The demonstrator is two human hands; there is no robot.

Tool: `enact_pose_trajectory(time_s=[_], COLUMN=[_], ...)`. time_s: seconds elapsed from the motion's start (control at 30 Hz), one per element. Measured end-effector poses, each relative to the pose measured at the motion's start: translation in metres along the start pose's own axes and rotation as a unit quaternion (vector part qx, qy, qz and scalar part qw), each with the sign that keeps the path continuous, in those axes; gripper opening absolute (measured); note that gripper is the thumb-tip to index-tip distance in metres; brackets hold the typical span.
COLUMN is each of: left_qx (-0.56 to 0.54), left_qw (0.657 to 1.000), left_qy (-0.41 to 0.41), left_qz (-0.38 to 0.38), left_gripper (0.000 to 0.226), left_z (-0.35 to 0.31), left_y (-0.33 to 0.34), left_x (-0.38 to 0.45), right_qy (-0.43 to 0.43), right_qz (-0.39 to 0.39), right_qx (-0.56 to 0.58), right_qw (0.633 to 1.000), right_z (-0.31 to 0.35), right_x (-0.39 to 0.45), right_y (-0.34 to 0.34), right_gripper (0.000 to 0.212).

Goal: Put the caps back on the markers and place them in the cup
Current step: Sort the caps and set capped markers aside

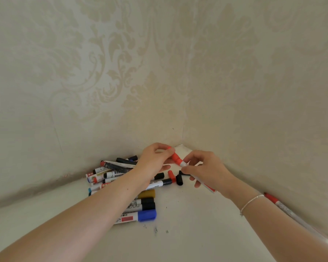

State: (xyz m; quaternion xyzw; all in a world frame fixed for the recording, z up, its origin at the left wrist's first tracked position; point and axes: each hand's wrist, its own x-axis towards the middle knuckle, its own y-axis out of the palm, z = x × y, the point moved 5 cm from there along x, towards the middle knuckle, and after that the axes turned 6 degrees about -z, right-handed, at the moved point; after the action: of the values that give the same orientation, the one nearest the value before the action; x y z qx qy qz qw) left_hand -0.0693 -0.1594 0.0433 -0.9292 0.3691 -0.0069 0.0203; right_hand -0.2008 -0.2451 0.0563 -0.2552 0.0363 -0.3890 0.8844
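Patterned wallpaper corners a white table (187, 224) where a marker pile (121, 178) lies at nine o'clock of both hands — right hand (206, 167) grips the stiff, light red marker (184, 164) by its barrel, left hand (155, 159) pinches its red cap (175, 157) — no cup visible.

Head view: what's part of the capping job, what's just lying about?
Job: red cap and marker, held by left hand and right hand; marker pile; loose caps.
Lying about: bracelet, wallpaper. No cup visible.
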Motion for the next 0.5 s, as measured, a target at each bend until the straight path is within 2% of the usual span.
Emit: enact_pose_trajectory(time_s=[0.13,0.3,0.5], left_qx=[0.024,-0.014,-0.048], left_qw=[0.999,0.999,0.999], left_qy=[0.026,0.009,0.001], left_qz=[0.014,0.037,0.011], left_gripper=[0.023,0.024,0.028], left_z=[-0.004,-0.002,-0.001], left_y=[-0.004,0.005,0.009], left_x=[0.001,-0.004,-0.006], right_qy=[-0.043,-0.07,-0.057], right_qz=[-0.003,-0.045,-0.063], right_qx=[-0.042,-0.062,-0.046], right_qw=[0.998,0.995,0.995], right_z=[-0.002,0.001,0.001], right_x=[0.0,0.004,0.007], right_y=[0.002,0.009,0.014], right_gripper=[0.01,0.022,0.009])
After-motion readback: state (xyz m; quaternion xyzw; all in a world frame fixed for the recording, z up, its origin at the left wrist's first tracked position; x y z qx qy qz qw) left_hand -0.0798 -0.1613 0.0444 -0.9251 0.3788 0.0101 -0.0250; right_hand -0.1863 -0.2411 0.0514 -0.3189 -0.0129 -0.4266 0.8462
